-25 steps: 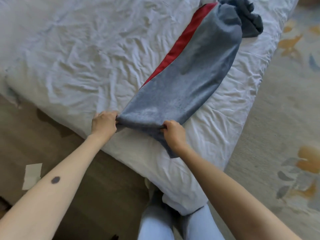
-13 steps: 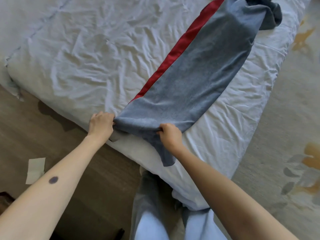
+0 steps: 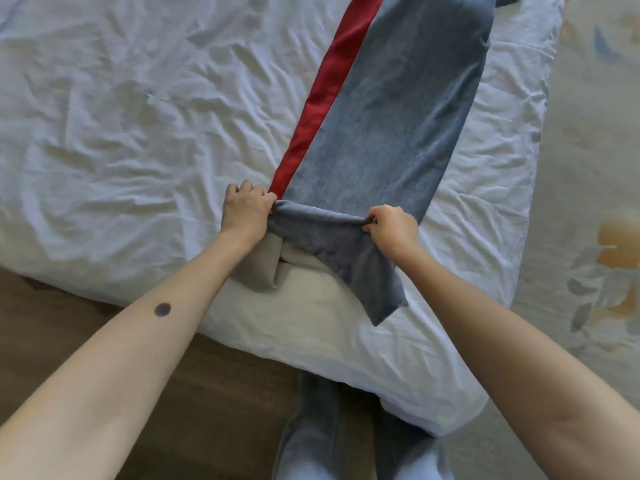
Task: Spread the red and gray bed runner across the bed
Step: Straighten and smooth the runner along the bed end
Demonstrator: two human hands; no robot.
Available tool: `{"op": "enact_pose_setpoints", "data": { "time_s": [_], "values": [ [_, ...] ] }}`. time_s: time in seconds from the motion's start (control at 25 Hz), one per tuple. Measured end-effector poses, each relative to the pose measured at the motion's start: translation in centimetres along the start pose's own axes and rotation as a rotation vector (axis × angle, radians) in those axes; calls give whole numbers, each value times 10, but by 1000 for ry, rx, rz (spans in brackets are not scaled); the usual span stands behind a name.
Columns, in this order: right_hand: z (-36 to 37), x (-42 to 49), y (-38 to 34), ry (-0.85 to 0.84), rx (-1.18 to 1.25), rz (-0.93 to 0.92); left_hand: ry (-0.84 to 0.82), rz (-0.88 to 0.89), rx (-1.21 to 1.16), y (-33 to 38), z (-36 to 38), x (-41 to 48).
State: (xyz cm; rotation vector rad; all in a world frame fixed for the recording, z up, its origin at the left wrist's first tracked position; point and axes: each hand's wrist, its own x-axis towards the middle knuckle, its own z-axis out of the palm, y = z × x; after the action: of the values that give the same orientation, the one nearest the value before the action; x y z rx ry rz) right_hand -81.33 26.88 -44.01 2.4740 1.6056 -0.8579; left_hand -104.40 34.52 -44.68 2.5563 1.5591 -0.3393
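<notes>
Head view, looking down over the near edge of the bed (image 3: 104,174): your left hand (image 3: 246,211) and right hand (image 3: 391,225) each pinch one side of the near end of the red and gray bed runner (image 3: 391,126). Fingers of both hands are clenched on the cloth; the left hand grips at the corner where the red stripe (image 3: 332,81) meets the gray, the right hand grips the opposite gray edge. Between the hands the end is bunched into a soft roll, and a loose gray flap (image 3: 374,282) hangs from it toward the mattress edge. A pale lining fold (image 3: 266,265) shows beneath the left wrist. The runner lies lengthwise on the wrinkled white sheet, near the right side of the bed, and runs out of the top of the view; its far end cannot be seen.

Judged risks from here:
- The runner appears still folded in width, so pulling only on the top layer could drag the whole strip rather than open it
- An uneven pull between the two hands would likely skew the strip and leave the red stripe crooked
- The hanging flap and lining could stay tucked under and form a ridge
- Dragging may rumple the sheet further
</notes>
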Motion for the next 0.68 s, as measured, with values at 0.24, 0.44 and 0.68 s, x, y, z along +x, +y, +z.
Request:
{"op": "enact_pose_setpoints", "data": {
  "time_s": [0.24, 0.44, 0.68],
  "values": [
    [30, 5, 8, 218, -58, -47, 291, 84, -149, 10, 34, -1],
    [66, -43, -10, 385, -216, -352, 261, 472, 25, 12, 49, -18],
    [86, -59, -2, 223, -410, -295, 106, 389, 57, 19, 47, -13]
  ]
}}
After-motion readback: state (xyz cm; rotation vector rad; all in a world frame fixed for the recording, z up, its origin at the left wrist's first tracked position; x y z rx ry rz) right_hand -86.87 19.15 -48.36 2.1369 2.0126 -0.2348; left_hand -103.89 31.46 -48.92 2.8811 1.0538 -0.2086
